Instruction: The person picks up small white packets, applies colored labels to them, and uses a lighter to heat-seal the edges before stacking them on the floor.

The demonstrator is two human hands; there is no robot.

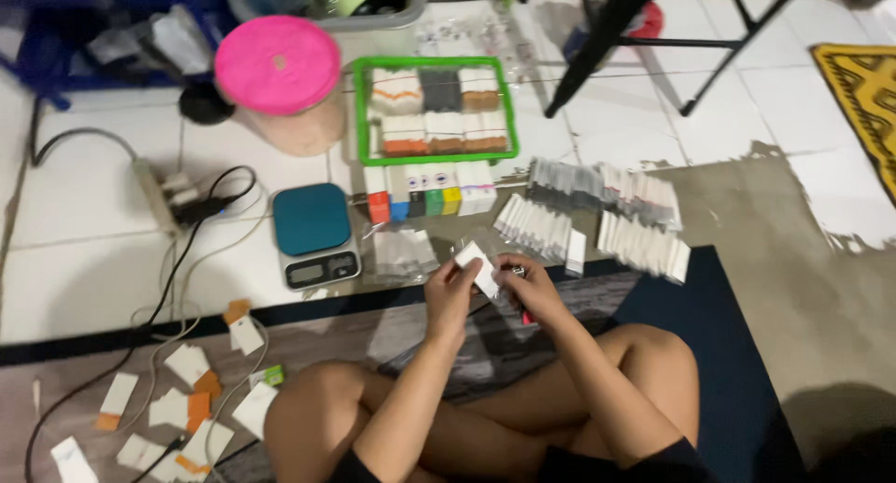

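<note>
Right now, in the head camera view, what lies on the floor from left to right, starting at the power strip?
Power strip → teal kitchen scale → row of small coloured boxes → rows of white packets → patterned yellow mat.

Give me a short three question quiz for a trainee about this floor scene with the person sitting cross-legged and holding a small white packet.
1. True or false: both hands, left hand and right hand, are on the small white packet.
2. Multiple choice: the green tray holds A) stacked packets, B) cables, C) fruit.
3. Fill in: the digital scale with the teal top sits to the ____ of the hands in the picture.

Key:
1. True; the packet is pinched between the two hands.
2. A.
3. Left. The pink lid of a tub lies beyond the scale, and loose paper pieces lie near the person's left knee.
</note>
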